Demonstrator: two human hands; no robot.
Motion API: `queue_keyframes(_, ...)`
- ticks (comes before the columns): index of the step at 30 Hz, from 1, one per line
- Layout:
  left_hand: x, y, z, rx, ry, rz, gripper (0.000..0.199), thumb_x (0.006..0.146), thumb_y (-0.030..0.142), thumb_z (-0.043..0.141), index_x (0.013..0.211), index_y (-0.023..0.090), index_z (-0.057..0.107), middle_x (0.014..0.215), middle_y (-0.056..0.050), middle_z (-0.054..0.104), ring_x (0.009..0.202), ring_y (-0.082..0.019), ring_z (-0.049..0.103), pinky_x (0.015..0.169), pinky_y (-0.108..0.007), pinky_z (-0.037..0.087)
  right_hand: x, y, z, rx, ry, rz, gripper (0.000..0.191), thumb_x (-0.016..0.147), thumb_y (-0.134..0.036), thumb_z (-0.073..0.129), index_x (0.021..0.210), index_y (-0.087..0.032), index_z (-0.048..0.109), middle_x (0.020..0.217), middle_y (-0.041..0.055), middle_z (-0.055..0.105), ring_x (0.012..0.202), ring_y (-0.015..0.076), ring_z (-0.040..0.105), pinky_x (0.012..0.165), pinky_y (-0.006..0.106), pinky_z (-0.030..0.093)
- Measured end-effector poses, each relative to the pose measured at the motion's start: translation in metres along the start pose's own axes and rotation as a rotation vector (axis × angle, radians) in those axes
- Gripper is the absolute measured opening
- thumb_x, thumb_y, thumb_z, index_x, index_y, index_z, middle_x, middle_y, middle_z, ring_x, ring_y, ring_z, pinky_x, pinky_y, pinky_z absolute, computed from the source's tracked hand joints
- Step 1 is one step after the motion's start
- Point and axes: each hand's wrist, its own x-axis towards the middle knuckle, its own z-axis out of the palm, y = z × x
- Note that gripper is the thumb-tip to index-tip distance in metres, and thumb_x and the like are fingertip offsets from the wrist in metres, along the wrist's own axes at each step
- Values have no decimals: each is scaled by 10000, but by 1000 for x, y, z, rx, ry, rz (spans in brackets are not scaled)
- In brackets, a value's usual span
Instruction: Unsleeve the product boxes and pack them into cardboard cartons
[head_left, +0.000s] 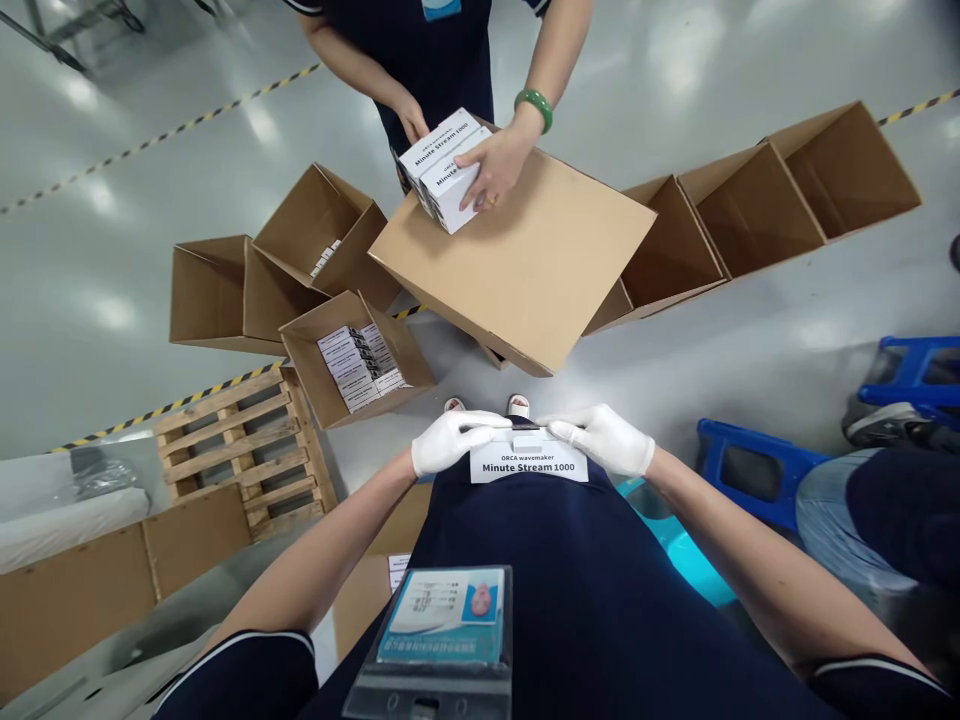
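Observation:
A white product box [529, 468] printed "ORCA wavemaker Minute Stream 1000" is held in front of my waist. My left hand [454, 440], in a white glove, grips its far left edge with thumb and fingers. On the opposite side my right hand [606, 440], also gloved in white, pinches the far right edge. A narrow dark strip shows along the box's far side between my fingertips; I cannot make out what it is.
Across from me a co-worker's hands [499, 165] hold two similar white boxes [448, 165] over a large carton [517, 270]. An open carton [420, 375] with packed boxes, more open cartons [840, 180], a wooden pallet [240, 450] and a blue stool [757, 465] surround us.

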Motion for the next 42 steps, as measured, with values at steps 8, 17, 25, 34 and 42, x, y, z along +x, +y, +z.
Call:
queue_keyframes(8, -9, -2, 1, 76, -56, 148, 397, 1005, 457, 583, 1286, 230, 747, 1386, -81, 684, 1377, -282, 566, 1218, -450, 403, -13, 10, 7, -49, -25, -348, 560, 1085, -547, 315, 1427, -216, 610, 1448, 124, 606, 1398, 280, 505, 1209, 513, 384)
queue_keyframes(17, -19, -14, 12, 245, -51, 247, 508, 941, 433, 685, 1430, 308, 632, 1552, -36, 538, 1510, -299, 398, 1295, -524, 242, -24, 22, 28, -341, 229, -425, 475, 976, -413, 668, 1418, -259, 586, 1397, 111, 658, 1390, 317, 541, 1220, 610, 360)
queue_keyframes(25, -12, -3, 8, 228, -15, 168, 710, 819, 352, 799, 1486, 266, 573, 1534, -94, 540, 1417, -318, 500, 1218, -465, 389, -14, -8, 46, -664, 446, -666, 381, 971, -156, 621, 1338, -241, 566, 1187, 119, 722, 1038, 267, 692, 863, 448, 562)
queue_keyframes(34, -7, 12, 9, 223, -59, 181, 692, 799, 288, 768, 1466, 282, 585, 1491, -78, 567, 1371, -298, 531, 1198, -442, 409, -13, -13, 50, -555, 468, -631, 153, 953, -170, 686, 1077, -257, 669, 948, 57, 692, 900, 213, 656, 821, 403, 549)
queue_keyframes(42, -6, 12, 9, 208, -34, 168, 591, 774, 253, 788, 1357, 236, 691, 1458, -116, 603, 1368, -310, 544, 1212, -494, 390, -12, -13, 49, -614, 439, -567, 143, 980, -198, 643, 1092, -263, 703, 954, 67, 677, 894, 221, 615, 796, 387, 530)
